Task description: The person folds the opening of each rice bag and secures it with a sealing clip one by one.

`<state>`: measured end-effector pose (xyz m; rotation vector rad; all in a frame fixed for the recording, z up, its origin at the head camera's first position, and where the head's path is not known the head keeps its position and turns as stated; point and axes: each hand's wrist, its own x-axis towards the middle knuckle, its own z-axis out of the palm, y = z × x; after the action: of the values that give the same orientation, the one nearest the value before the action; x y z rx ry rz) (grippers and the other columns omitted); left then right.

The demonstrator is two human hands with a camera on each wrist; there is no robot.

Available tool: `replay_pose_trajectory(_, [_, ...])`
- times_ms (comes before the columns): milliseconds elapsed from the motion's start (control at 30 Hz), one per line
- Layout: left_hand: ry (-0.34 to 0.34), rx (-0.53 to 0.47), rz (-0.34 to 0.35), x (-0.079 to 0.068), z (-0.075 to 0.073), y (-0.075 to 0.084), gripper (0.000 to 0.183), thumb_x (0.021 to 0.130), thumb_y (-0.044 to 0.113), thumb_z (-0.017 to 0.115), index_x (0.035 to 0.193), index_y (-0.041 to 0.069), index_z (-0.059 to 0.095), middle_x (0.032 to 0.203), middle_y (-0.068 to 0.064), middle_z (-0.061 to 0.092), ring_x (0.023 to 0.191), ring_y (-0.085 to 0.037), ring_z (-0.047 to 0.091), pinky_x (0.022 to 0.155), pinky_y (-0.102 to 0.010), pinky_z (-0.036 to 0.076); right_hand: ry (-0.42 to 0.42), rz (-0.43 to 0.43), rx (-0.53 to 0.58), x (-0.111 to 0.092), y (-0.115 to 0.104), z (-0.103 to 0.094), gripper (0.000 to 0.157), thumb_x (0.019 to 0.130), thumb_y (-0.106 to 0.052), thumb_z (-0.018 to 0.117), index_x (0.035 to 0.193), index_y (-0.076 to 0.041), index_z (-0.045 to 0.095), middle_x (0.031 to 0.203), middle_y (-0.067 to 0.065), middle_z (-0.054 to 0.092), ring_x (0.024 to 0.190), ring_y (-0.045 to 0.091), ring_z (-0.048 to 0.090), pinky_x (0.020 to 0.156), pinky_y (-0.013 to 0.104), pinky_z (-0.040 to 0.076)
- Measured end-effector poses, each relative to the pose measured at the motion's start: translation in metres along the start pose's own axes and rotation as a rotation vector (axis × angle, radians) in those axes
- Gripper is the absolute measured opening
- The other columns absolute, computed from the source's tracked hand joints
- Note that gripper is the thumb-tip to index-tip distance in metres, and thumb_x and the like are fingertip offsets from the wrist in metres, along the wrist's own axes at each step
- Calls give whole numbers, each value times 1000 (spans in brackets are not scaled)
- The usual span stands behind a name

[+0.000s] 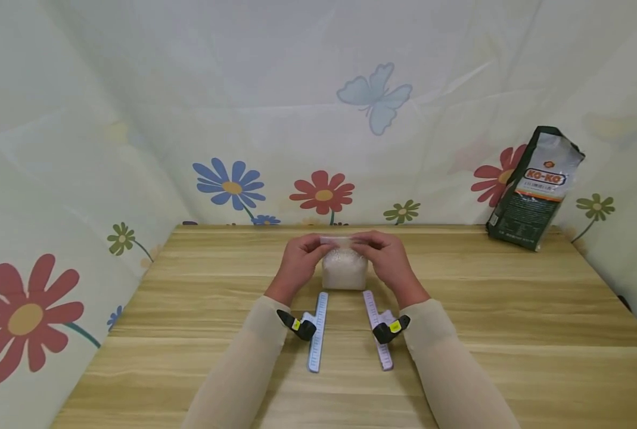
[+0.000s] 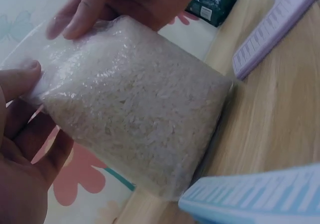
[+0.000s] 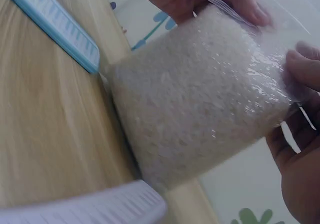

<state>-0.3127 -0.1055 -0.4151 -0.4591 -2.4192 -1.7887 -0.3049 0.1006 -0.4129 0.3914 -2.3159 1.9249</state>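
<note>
A clear plastic bag of white rice stands upright on the wooden table, its flat bottom on the boards. My left hand pinches the left side of the bag's top between thumb and fingers. Opposite it, my right hand pinches the top's right side. The left wrist view shows grains filling the bag's body, with loose film above them. In the right wrist view, both thumbs lie on that upper film. Whether the bag's mouth is sealed, I cannot tell.
Nearer me lie a light blue ridged strip and a light purple one, each with a side tab. A dark green KO-KO bag leans against the flowered curtain at the back right of the table.
</note>
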Motion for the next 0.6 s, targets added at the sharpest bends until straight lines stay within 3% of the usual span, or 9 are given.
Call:
replay_pose_trajectory(167, [19,-135,-5,-1,4,-1,21,95,13,62,112,11,73,113,-5,72,106,-13,65,94,-31,53,-3,-83,61,1,5,1,17,93,-8,63,105,-3,74,92,-3,68,89,9,60,77,21,50])
replay_pose_trajectory(300, [25,-206,-25,0,6,-4,19,95,13,61,109,8,73,111,-4,72,107,-14,64,92,-29,53,-15,-100,58,0,6,1,16,94,-6,61,103,-3,74,92,-6,67,91,8,60,78,21,50])
replay_pose_trajectory(500, [20,-222,-44,-1,7,-6,17,96,11,58,100,9,75,107,-2,72,107,-15,63,93,-30,51,-46,-143,27,-1,4,0,16,95,-12,62,102,-3,74,98,9,67,93,12,60,81,22,50])
replay_pose_trajectory(600, [5,-200,-39,-2,7,-5,19,97,9,56,93,9,75,103,-1,71,103,-15,63,92,-30,50,-47,-105,-21,-1,4,2,24,92,-26,68,110,-12,71,102,9,66,95,15,59,83,26,50])
